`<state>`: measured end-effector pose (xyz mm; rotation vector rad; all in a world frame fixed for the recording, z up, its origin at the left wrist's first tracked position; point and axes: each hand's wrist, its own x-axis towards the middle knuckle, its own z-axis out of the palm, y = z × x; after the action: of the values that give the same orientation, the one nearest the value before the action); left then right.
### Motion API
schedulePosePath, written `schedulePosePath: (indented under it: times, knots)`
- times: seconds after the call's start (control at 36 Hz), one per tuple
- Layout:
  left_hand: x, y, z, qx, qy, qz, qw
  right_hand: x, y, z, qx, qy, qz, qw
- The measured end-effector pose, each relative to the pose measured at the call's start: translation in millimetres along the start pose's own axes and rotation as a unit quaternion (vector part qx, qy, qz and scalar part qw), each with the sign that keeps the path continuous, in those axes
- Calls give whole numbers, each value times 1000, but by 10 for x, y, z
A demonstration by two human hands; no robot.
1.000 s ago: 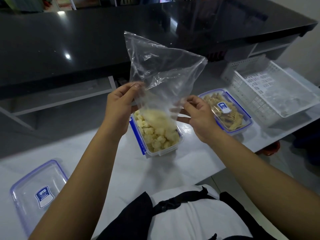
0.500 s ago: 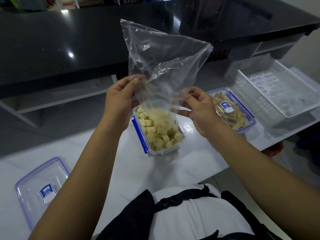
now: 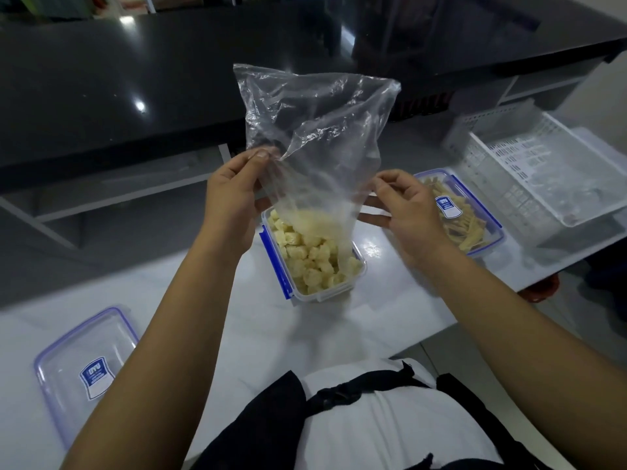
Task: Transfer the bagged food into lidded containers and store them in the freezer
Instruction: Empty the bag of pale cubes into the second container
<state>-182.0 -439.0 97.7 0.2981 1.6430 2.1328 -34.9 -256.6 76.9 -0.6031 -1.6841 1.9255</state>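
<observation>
A clear plastic bag (image 3: 315, 130) hangs upside down, its mouth resting in an open clear container (image 3: 359, 266) with blue clips. Pale yellow food chunks (image 3: 315, 259) fill that container, and a few still sit in the bag's mouth. My left hand (image 3: 234, 198) pinches the bag's left side. My right hand (image 3: 403, 212) holds the bag's right edge at the same height. The container's loose lid (image 3: 84, 371) lies flat on the white counter at the near left. A second container (image 3: 461, 212), lidded and filled with tan strips, stands just right of my right hand.
A white perforated plastic basket (image 3: 543, 171) sits at the far right of the white counter (image 3: 237, 334). Behind the counter rises a glossy black raised top (image 3: 169, 79). My torso and a black strap are at the bottom edge.
The bag's upper part has sagged lower and crumpled. More chunks have dropped from the bag into the container. Both hands keep their grip at nearly the same height.
</observation>
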Motion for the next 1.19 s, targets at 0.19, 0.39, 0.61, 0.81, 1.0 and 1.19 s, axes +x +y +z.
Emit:
schedulePosePath:
  times: [0.19, 0.39, 0.61, 0.81, 1.0, 1.19]
  knots:
    - [50, 155, 42, 46, 8, 30, 998, 67, -240, 18, -25, 21, -12, 999]
    - [127, 252, 84, 65, 6, 29, 997, 72, -374, 0, 3, 31, -18, 999]
    - [119, 84, 61, 93, -5, -27, 995, 42, -151, -130, -12, 32, 57, 998]
    - [-43, -10, 84, 70, -68, -11, 995, -164, -199, -271, 38, 39, 60, 997]
    - [-293, -159, 462, 86, -96, 25, 991, -305, -338, -555, -59, 41, 45, 996]
    - [-388, -403, 1042, 144, -154, 86, 974, -366, -461, -870, -169, 4, 63, 984]
